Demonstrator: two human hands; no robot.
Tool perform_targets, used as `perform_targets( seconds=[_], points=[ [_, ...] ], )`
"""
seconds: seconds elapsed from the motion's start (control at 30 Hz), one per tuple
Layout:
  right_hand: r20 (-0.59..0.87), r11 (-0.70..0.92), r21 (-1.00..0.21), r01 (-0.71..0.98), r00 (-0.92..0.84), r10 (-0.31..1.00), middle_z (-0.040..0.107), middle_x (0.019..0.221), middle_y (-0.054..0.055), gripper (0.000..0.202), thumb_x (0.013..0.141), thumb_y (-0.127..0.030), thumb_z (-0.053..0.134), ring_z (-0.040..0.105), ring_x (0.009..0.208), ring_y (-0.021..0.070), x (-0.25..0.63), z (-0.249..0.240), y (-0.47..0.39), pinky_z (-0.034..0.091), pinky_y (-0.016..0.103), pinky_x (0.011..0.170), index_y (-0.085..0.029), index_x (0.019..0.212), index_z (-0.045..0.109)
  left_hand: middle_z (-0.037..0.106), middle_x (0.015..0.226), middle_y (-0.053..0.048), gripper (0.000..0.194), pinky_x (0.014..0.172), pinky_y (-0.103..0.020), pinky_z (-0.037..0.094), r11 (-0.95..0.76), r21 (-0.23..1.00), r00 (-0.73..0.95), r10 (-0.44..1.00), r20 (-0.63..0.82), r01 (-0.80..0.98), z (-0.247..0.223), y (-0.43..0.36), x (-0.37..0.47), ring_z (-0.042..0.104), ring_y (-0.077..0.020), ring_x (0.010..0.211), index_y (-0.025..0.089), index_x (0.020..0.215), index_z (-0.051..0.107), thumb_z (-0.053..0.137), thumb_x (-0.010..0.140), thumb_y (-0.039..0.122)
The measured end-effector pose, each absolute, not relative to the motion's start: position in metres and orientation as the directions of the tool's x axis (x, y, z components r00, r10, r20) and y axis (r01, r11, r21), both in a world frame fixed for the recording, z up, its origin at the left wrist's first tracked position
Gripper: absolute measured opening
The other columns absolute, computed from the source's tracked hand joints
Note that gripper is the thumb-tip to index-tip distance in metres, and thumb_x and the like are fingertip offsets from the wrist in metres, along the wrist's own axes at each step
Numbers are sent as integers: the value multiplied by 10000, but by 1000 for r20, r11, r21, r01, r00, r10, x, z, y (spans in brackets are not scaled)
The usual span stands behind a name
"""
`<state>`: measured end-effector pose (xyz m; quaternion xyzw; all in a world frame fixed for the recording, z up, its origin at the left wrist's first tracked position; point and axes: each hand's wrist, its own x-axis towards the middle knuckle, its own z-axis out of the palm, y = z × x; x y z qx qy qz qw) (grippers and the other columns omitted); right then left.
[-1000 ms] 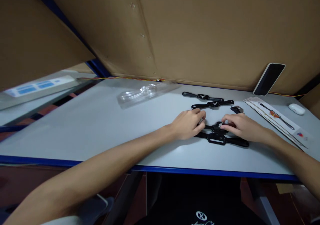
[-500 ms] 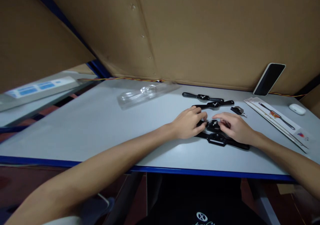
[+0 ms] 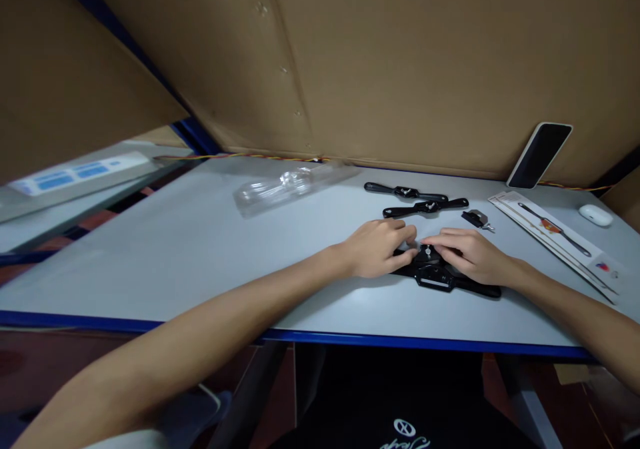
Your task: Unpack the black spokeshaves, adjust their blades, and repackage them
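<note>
A black spokeshave [image 3: 427, 252] lies between my hands, a silver screw showing at its middle and its handles mostly covered by my fingers. My left hand [image 3: 377, 249] grips its left end between thumb and curled fingers. From the other side, my right hand [image 3: 467, 254] closes on it, with the index fingertip by the screw. Just nearer to me rests a bare black spokeshave body [image 3: 434, 278] with an open slot. Beyond my hands are two more spokeshaves, one farther back [image 3: 406, 193] and one closer [image 3: 427, 208]. A loose blade clamp with a screw [image 3: 477, 220] sits to their right.
Clear plastic packaging [image 3: 290, 186] lies at the back left. On the right are a printed card [image 3: 550, 229], a white earbud case [image 3: 595, 215] and a phone [image 3: 540, 156] leaning on the cardboard wall [image 3: 425, 69]. A blue edge [image 3: 380, 340] borders the table.
My right hand's index finger has reached slightly left and straightened across the spokeshave's middle. The left hand has shifted only a little; the other tools lie as before.
</note>
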<state>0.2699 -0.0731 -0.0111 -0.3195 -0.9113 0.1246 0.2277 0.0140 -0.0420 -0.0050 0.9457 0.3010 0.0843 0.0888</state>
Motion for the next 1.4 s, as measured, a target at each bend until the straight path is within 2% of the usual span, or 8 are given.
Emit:
perform_targets(
  seconds=[0.17, 0.27, 0.4, 0.6, 0.77, 1.03, 1.27, 1.4],
  points=[
    [354, 737, -411, 536, -651, 671, 758, 987, 62, 311, 1037, -184, 486, 664, 793, 177, 266, -10, -76, 529, 329, 738, -226, 1236, 721, 672, 930, -76, 419, 748, -361, 489, -806, 252, 811, 574, 111, 536, -6, -40, 13, 633, -234, 817, 185, 1028, 634, 406, 1038, 537],
    [400, 731, -416, 541, -614, 681, 741, 937, 55, 221, 1021, -178, 524, 640, 761, 163, 264, -11, -77, 512, 307, 709, -195, 1136, 712, 671, 913, -69, 434, 725, -345, 470, -799, 250, 806, 583, 99, 547, -5, -40, 13, 632, -232, 816, 188, 1007, 642, 422, 1037, 561],
    [436, 766, -389, 512, -630, 642, 665, 881, 42, 248, 1031, -176, 506, 607, 729, 154, 267, -14, -76, 497, 299, 676, -187, 1133, 732, 660, 876, -62, 431, 681, -327, 436, -785, 236, 794, 603, 78, 573, -4, -42, 15, 623, -218, 781, 188, 907, 636, 429, 1042, 540],
    [367, 791, -393, 469, -709, 603, 624, 931, 41, 359, 975, -118, 499, 598, 756, 153, 273, -16, -77, 517, 317, 726, -213, 1223, 739, 651, 855, -64, 423, 660, -321, 431, -776, 237, 785, 615, 78, 584, -4, -44, 17, 628, -220, 784, 188, 879, 633, 407, 1044, 505],
    [400, 800, -376, 468, -697, 595, 603, 891, 33, 270, 937, -130, 509, 538, 669, 140, 272, -15, -79, 480, 298, 647, -181, 1090, 726, 651, 867, -71, 408, 644, -331, 435, -783, 229, 791, 607, 76, 579, -4, -43, 16, 617, -216, 763, 184, 891, 628, 394, 1035, 485],
    [375, 832, -348, 433, -749, 546, 574, 890, 26, 178, 960, -196, 541, 531, 688, 132, 269, -9, -84, 462, 278, 651, -184, 1032, 702, 651, 863, -79, 436, 658, -332, 442, -782, 181, 790, 612, 42, 597, -1, -45, 17, 613, -220, 760, 183, 894, 636, 341, 1059, 457],
    [401, 793, -309, 526, -684, 610, 606, 850, 14, 223, 940, -138, 490, 490, 620, 126, 268, -10, -85, 424, 278, 624, -180, 1033, 689, 649, 867, -80, 443, 669, -337, 450, -786, 164, 793, 608, 36, 596, 0, -45, 17, 612, -220, 759, 176, 910, 637, 329, 1069, 450],
    [441, 790, -302, 534, -656, 612, 648, 858, 18, 229, 917, -102, 501, 533, 643, 129, 268, -13, -84, 438, 276, 647, -173, 1032, 685, 652, 871, -75, 436, 668, -333, 448, -793, 162, 797, 601, 51, 588, -1, -45, 17, 619, -220, 767, 176, 924, 639, 326, 1071, 441]
  ],
)
